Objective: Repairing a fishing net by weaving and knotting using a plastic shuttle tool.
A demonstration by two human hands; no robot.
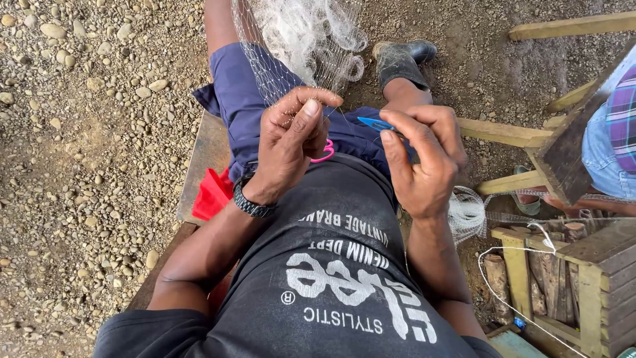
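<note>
My left hand (291, 142) pinches the fine, translucent fishing net (298, 40) draped just above it, while my right hand (424, 162) grips a slim blue netting needle (374, 124) pointing between them. I judge the springy thread could slip the pinch, or the needle snag neighbouring meshes.

**Stuff lying around the bench**

Gravel (86, 119) covers the ground on the left, packed dirt (477, 73) on the right. A red cloth (213, 193) sits on the wooden bench (205, 156). A black rubber boot (403, 59) rests on the dirt up top. Rough timber pieces (503, 132) and a wooden crate (589, 278) stand on the right, with a white cord (493, 282) looping beside it. Someone in a plaid shirt (623, 119) sits at the far right edge.
</note>
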